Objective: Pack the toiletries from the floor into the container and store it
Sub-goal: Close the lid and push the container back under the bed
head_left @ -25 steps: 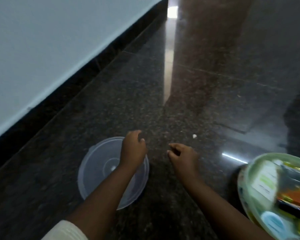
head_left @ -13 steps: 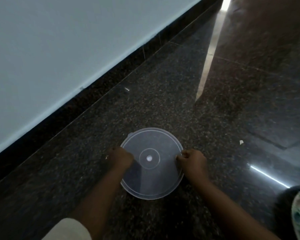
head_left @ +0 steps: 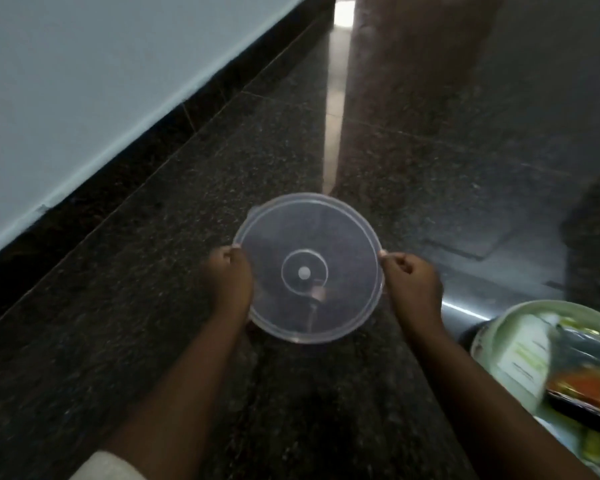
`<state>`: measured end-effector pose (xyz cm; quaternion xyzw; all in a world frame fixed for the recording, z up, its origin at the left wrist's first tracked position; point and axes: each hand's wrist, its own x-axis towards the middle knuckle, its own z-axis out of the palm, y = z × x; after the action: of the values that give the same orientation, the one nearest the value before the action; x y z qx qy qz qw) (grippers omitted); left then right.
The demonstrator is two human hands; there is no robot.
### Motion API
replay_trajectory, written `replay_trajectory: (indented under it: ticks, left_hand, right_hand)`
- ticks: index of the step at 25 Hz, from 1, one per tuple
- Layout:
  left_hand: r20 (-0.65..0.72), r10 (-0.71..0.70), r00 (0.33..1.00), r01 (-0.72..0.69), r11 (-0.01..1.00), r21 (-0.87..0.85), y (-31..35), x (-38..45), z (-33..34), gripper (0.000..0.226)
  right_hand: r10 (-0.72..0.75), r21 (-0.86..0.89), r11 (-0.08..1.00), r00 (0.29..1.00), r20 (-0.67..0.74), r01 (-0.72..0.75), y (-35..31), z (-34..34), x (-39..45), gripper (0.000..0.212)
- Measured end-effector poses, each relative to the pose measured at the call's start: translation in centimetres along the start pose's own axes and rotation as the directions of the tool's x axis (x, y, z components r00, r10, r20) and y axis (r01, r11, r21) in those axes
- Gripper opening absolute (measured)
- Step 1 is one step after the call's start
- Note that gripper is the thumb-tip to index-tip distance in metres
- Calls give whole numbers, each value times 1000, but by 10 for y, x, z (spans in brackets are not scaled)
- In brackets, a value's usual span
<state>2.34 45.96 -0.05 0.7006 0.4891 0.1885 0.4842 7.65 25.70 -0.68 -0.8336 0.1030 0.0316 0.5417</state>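
1. Two bare forearms reach in from the bottom edge, each ending in a bare hand: left hand (head_left: pixel 230 282), right hand (head_left: pixel 413 282).
2. A pale cream sleeve cuff (head_left: pixel 106 466) covers the left arm near the elbow.
3. The right arm shows no sleeve, watch, or rings.

lid (head_left: pixel 309 268) between left hand (head_left: pixel 231 282) and right hand (head_left: pixel 413 285), container (head_left: pixel 492 327) to the right, wall (head_left: pixel 84 81) left
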Motion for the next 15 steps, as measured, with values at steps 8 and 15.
replay_trajectory:
  ticks: [8,15]
  left_hand:
    - [223,133,966,-22,898,-440,63,-105,101,23]
    - [574,120,810,146,906,-396,40,-179,157,20]
  right_hand:
    - [90,203,979,892,-443,1,20,-148,21,41]
    - [204,299,954,774,-599,-21,83,-242,-4,27]
